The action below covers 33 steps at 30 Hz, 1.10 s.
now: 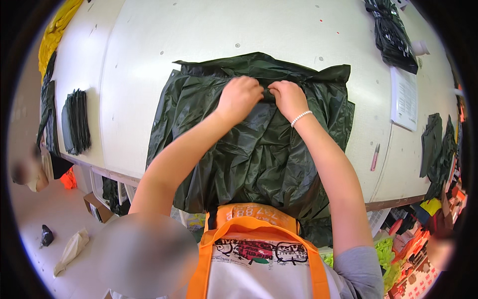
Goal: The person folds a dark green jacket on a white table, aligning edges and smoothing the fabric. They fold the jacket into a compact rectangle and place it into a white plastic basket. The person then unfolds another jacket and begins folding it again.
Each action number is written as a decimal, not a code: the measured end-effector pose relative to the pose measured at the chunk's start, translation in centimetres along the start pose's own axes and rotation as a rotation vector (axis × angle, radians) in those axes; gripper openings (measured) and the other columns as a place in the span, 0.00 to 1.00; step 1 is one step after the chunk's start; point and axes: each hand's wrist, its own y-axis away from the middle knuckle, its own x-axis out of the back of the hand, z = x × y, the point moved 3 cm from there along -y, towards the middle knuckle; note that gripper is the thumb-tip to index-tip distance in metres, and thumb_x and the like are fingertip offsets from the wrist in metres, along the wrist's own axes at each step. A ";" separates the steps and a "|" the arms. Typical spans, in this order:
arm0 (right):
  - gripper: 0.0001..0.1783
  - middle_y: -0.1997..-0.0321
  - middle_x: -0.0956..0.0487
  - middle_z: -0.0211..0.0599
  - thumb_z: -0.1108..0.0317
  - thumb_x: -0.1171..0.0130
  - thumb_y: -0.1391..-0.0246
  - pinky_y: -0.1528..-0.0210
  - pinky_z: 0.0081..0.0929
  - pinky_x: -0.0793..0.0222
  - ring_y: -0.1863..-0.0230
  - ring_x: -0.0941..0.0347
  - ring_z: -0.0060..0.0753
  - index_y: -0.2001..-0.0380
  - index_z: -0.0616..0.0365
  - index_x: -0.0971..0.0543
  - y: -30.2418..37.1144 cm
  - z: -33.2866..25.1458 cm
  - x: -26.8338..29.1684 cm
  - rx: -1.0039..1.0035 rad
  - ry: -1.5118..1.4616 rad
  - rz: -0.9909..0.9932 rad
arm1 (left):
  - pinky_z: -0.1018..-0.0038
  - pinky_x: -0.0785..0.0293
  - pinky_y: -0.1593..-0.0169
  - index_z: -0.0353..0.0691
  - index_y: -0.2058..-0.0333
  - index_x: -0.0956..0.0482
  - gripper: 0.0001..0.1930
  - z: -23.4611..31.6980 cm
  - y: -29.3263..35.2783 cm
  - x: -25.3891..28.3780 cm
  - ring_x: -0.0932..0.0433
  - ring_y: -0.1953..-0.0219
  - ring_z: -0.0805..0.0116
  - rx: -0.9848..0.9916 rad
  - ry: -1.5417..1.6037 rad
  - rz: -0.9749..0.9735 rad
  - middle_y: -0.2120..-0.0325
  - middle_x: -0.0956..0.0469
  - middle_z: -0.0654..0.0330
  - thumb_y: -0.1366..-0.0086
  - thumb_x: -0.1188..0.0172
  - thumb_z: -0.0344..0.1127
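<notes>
A dark green garment [234,154] of shiny, thin coated fabric lies spread and creased on the white table [144,45]. Its near end hangs over the table edge against my orange-trimmed apron. Both my hands are at its upper middle, just below a folded band of the fabric [259,62]. My left hand [242,95] has its fingers curled together on the cloth. Close beside it on the right, my right hand [290,99], with a white bead bracelet at the wrist, pinches the same fabric between thumb and fingers. The fingertips partly hide what they grip.
On the left stands a stack of dark green fabric pieces [76,122]. A tied black bundle [393,37] lies at the far right, above a printed paper stack [404,99]. A small pink-handled tool [375,157] rests nearer. More dark cloth [432,144] hangs at the right edge.
</notes>
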 end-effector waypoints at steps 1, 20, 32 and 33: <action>0.06 0.72 0.21 0.41 0.68 0.43 0.49 0.62 0.41 0.28 0.65 0.25 0.47 0.70 0.56 0.19 -0.7 0.1 0.2 -0.028 -0.019 -0.006 | 0.70 0.29 0.53 0.39 0.60 0.20 0.17 0.9 0.4 -0.6 0.25 0.56 0.62 0.027 -0.041 -0.113 0.63 0.24 0.61 0.50 0.34 0.36; 0.03 0.64 0.27 0.41 0.74 0.42 0.51 0.62 0.37 0.30 0.65 0.27 0.47 0.70 0.58 0.24 -1.8 5.0 3.1 0.134 0.104 -0.194 | 0.71 0.28 0.50 0.35 0.53 0.24 0.21 0.6 2.3 -2.5 0.27 0.54 0.62 -0.051 -0.197 -0.050 0.61 0.27 0.59 0.50 0.46 0.28; 0.13 0.63 0.21 0.48 0.63 0.44 0.47 0.54 0.40 0.30 0.60 0.25 0.50 0.61 0.59 0.20 27.8 2.5 14.2 -0.223 0.118 -1.342 | 0.70 0.27 0.56 0.36 0.57 0.22 0.18 0.2 1.2 -2.0 0.27 0.57 0.62 -0.017 -0.118 -0.155 0.64 0.28 0.60 0.49 0.45 0.28; 0.14 0.61 0.21 0.48 0.63 0.44 0.47 0.54 0.39 0.30 0.59 0.25 0.50 0.60 0.59 0.21 27.1 2.1 14.5 -0.248 0.079 -1.205 | 0.69 0.26 0.59 0.37 0.58 0.21 0.18 -0.1 0.5 -1.9 0.26 0.58 0.62 0.002 -0.113 -0.239 0.65 0.28 0.60 0.50 0.44 0.27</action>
